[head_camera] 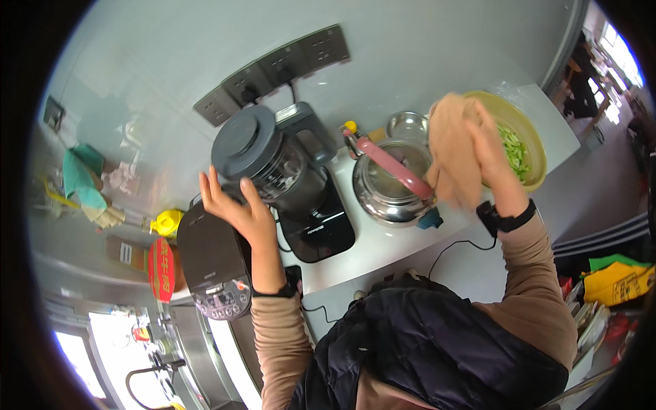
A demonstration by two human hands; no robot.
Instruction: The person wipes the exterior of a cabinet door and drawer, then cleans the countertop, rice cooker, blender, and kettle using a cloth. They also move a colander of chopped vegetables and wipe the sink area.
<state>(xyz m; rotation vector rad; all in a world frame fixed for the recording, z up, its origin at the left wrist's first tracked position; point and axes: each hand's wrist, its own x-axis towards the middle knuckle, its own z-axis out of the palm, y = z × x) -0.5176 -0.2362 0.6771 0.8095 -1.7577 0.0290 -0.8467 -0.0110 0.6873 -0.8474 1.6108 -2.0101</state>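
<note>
My left hand point(236, 210) is raised beside the jug of a countertop blender point(243, 141), fingers spread and holding nothing. Whether it touches the jug I cannot tell. The blender has a dark lid, a see-through upper wall and a black base point(320, 230). In my right hand point(487, 146) is a tan cloth point(453, 148), blurred and hanging over the right side of a stainless steel kettle point(379, 200). A pink handle point(392, 166) arches across the kettle. Behind the cloth, partly hidden, stands a yellow-green basin point(535, 148) with chopped green vegetable point(512, 151) in it.
A small steel bowl point(407, 125) and a yellow-capped bottle point(350, 128) stand behind the kettle on the white counter point(348, 266). Left of the blender is a dark rice cooker point(212, 246). A socket strip point(277, 69) runs along the wall. A black cable point(451, 246) hangs near my right wrist.
</note>
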